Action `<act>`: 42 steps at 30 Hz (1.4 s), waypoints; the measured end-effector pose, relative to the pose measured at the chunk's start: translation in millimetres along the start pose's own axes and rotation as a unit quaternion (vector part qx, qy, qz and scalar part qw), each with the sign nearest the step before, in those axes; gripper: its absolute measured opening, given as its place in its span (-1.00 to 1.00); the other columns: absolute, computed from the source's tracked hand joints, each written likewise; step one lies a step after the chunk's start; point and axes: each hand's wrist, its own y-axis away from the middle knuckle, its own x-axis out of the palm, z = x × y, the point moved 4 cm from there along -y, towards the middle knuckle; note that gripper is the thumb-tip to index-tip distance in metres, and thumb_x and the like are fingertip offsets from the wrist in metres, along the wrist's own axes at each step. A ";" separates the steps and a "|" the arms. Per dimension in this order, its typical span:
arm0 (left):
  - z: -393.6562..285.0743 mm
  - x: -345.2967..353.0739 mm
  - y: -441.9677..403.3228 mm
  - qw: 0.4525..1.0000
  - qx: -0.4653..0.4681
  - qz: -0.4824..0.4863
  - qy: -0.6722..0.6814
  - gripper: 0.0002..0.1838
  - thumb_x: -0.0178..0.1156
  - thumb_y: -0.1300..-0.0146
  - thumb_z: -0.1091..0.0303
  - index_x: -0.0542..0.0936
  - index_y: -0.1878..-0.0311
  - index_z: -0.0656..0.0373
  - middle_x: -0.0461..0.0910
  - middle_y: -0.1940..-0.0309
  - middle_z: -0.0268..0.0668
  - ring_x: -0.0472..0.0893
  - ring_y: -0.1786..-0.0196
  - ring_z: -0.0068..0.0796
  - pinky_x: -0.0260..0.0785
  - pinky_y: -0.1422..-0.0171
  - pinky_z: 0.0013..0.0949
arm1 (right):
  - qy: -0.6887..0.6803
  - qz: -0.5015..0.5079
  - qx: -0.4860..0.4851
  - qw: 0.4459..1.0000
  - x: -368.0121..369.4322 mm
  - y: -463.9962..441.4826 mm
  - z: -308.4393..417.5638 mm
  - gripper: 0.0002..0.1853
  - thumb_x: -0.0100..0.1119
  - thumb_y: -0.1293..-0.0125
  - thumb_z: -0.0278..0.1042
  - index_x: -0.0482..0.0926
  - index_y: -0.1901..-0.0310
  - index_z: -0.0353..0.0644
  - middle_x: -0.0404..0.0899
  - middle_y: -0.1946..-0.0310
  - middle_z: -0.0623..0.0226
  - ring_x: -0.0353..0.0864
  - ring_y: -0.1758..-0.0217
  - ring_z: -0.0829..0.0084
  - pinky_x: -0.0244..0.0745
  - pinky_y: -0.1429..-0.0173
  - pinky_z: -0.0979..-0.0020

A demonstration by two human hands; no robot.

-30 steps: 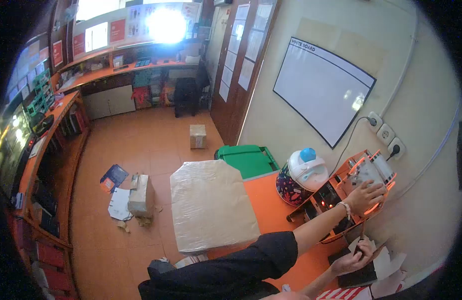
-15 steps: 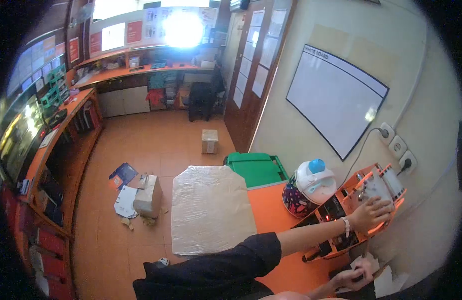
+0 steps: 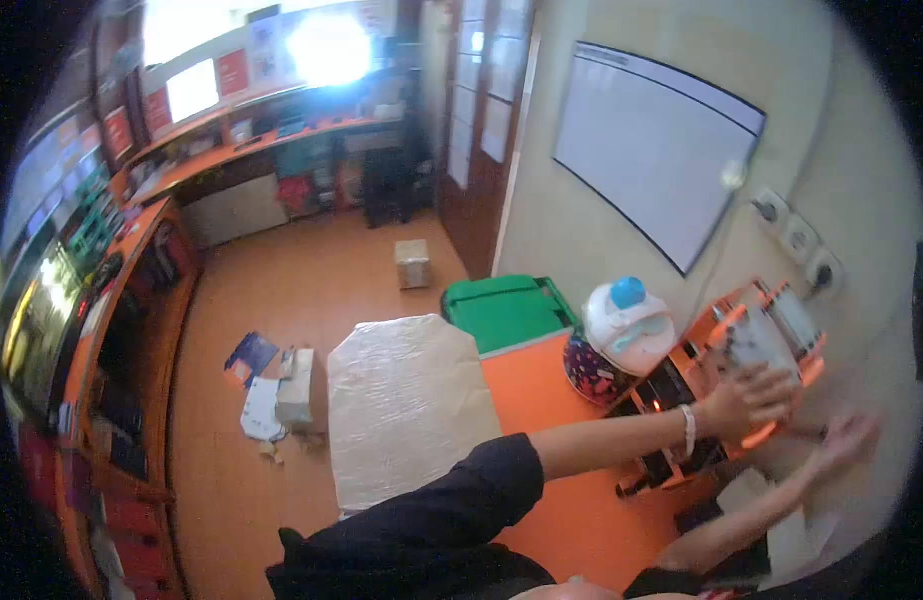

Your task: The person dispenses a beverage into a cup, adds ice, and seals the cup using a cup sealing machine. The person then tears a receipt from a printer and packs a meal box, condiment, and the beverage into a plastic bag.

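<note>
My left hand, with a pale band at its wrist, lies with fingers spread on an orange-framed machine that has a clear panel and pale rollers on top. Beyond it, near the wall, my right hand is blurred by motion. Its fingers look curled round the end of a short dark handle at the machine's near side. A large patterned jug with a white lid and blue cap stands to the left of the machine.
The machine and jug stand on an orange table. A foil-wrapped flat sheet and a green lidded bin lie left of it. Cardboard boxes sit on the floor. Wall sockets with plugged cables are behind the machine.
My right hand has swung up and right, from below the machine to beside the wall, the handle turning with it. My left hand stays on the machine. The view has shifted slightly.
</note>
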 end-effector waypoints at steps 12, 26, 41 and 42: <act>-68.7 -11.0 165.1 0.645 -0.745 -0.108 0.132 -0.34 0.21 -0.03 0.08 0.22 -0.13 0.18 0.11 -0.14 -0.04 0.12 -0.22 -0.12 -0.03 -0.27 -0.11 | 0.033 0.066 0.216 0.974 67.4 -86.0 -177.6 -0.46 0.01 -0.27 -0.07 0.27 -0.18 -0.25 0.35 -0.11 0.02 0.34 -0.18 0.26 0.22 -0.23 0.25; -37.3 28.2 322.6 0.474 -0.819 -0.062 0.317 -0.57 -0.15 -0.29 0.00 0.41 0.00 0.13 0.43 0.16 -0.32 0.42 0.04 -0.37 0.22 -0.05 -0.37 | -0.215 0.093 0.263 0.936 -51.4 -4.0 12.0 -0.67 -0.01 -0.30 -0.22 0.38 0.00 -0.25 0.36 0.00 0.24 0.32 -0.17 0.33 0.41 -0.12 0.15; -80.9 -52.1 304.0 0.206 -0.845 -0.159 0.467 -0.39 -0.16 -0.21 -0.24 0.28 -0.16 -0.01 0.31 -0.08 -0.35 0.33 -0.12 -0.31 0.21 -0.22 -0.18 | -0.293 0.309 0.404 0.810 -54.5 170.8 35.0 -0.76 -0.05 -0.33 -0.27 0.41 0.09 -0.24 0.38 0.16 0.32 0.42 0.07 0.49 0.45 0.09 0.40; -84.0 -64.7 302.1 0.219 -0.832 -0.142 0.490 -0.41 -0.18 -0.23 -0.22 0.29 -0.15 -0.01 0.31 -0.06 -0.34 0.32 -0.13 -0.32 0.19 -0.23 -0.21 | -0.291 0.309 0.411 0.807 -55.5 185.3 31.2 -0.76 -0.05 -0.33 -0.27 0.41 0.09 -0.24 0.38 0.16 0.32 0.42 0.07 0.49 0.45 0.09 0.40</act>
